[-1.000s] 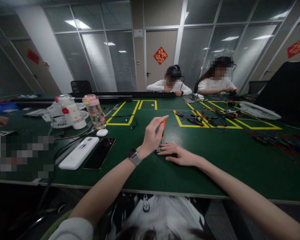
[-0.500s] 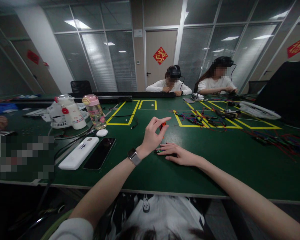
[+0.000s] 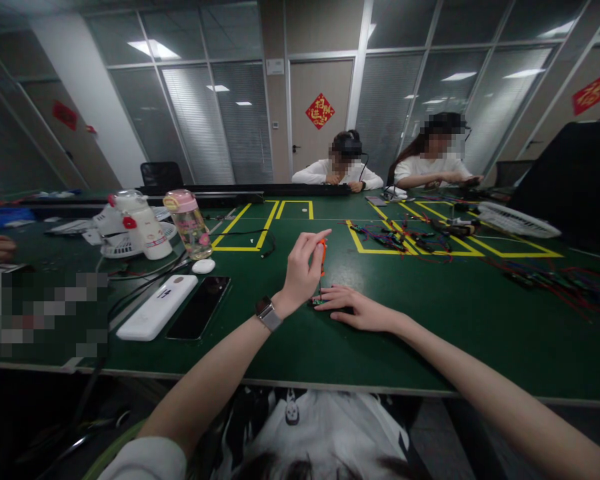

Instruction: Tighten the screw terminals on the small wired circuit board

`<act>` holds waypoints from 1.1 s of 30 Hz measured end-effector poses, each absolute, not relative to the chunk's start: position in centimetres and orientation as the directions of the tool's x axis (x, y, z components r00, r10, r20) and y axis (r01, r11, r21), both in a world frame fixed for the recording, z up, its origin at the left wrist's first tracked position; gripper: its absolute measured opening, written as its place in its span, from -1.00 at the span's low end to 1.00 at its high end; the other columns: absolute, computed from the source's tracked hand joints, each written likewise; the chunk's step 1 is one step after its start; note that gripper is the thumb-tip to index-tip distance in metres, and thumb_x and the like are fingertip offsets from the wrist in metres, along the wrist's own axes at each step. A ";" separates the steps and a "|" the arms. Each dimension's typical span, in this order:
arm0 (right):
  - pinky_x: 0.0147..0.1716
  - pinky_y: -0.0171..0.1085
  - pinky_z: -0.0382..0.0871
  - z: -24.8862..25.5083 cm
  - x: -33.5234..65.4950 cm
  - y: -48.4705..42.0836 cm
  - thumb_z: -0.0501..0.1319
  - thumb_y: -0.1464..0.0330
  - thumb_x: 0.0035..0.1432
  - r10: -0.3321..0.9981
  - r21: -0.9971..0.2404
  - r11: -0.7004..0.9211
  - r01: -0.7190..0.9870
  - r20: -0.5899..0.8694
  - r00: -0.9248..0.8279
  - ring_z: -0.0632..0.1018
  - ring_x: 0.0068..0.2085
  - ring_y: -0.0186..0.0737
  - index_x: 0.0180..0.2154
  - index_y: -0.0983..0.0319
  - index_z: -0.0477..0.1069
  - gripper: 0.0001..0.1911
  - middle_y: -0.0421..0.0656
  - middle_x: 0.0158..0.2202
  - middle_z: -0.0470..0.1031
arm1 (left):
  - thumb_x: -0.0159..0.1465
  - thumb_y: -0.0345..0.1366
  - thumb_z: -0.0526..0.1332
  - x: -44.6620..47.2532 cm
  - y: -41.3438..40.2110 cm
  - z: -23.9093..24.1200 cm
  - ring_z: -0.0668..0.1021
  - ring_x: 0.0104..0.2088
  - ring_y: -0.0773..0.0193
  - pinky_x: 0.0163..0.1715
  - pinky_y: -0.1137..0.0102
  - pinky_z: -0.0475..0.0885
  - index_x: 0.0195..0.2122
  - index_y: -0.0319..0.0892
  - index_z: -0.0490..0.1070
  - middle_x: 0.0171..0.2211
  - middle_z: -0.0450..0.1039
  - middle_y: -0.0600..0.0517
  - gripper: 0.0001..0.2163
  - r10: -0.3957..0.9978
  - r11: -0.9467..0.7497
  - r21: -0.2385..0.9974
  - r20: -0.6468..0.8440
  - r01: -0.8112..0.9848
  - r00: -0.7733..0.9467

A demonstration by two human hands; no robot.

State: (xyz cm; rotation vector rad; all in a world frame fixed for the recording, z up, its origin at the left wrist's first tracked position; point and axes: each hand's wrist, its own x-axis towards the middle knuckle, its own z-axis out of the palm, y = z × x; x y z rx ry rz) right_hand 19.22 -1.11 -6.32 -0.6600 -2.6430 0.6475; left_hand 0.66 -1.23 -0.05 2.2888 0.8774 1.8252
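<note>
My left hand [image 3: 303,267], with a watch on its wrist, has its thumb and fingers closed around the orange handle of a screwdriver [image 3: 323,257]. The screwdriver stands upright, and its thin dark shaft runs down to a small green circuit board [image 3: 318,302] on the table. My right hand [image 3: 357,309] lies low on the tabletop with its fingers stretched out, the fingertips touching the board's right side. Those fingertips cover part of the board, so the exact spot under the screwdriver's tip is too small to make out.
Left of my hands lie a white power bank [image 3: 157,307], a black phone [image 3: 200,308] and a white earbud case [image 3: 203,267]. Two bottles [image 3: 187,227] stand behind them. Wired circuit boards [image 3: 405,238] lie to the right among yellow tape outlines. Two people sit across the green table [image 3: 430,347].
My left thumb and fingers have drawn closer together around the screwdriver handle, and the hand has shifted slightly left. The right hand and the circuit board have stayed in place.
</note>
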 end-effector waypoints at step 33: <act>0.29 0.09 -0.01 -6.3 19.2 -1.1 0.14 0.39 0.28 0.517 -0.521 0.778 0.351 0.213 -0.829 0.26 0.29 -0.07 0.14 0.02 0.38 -0.60 -0.19 0.21 0.36 | 0.39 -0.39 0.04 0.7 -1.2 -0.3 0.48 -0.20 0.29 -0.16 0.36 0.40 0.07 -0.16 0.36 -0.21 0.42 -0.02 -0.74 0.426 -0.850 0.345 0.895 0.397 0.134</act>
